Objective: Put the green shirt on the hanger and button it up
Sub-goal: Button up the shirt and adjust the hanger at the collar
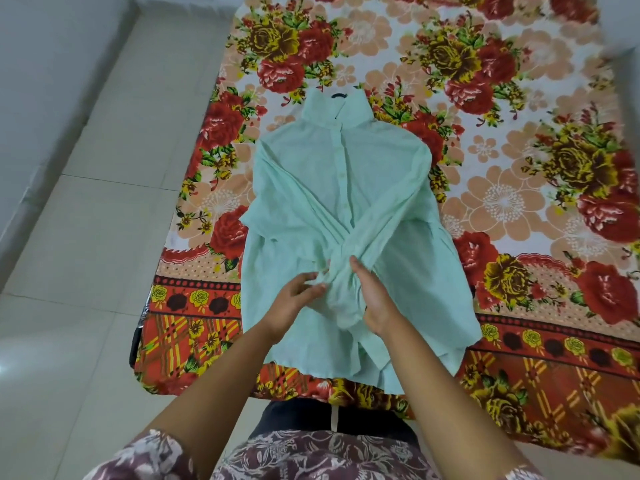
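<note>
The green shirt (332,188) lies flat and face up on the flowered bed cover (519,168). Its long axis runs straight away from you: the collar (332,102) is at the far end and the hem hangs over the near edge of the bed. The two sleeves (381,220) are crossed over the front, and they meet just where your hands are. Your left hand (294,299) pinches a bunch of sleeve cloth with curled fingers. Your right hand (375,299) lies beside it with straight fingers along the crossing, but I cannot tell if its thumb holds cloth underneath. Both hands are near the hem and well apart from the collar. I see no hanger. I think the sleeves must first be opened outward, each to its own side, because they cover the lower part of the button line (343,174).
</note>
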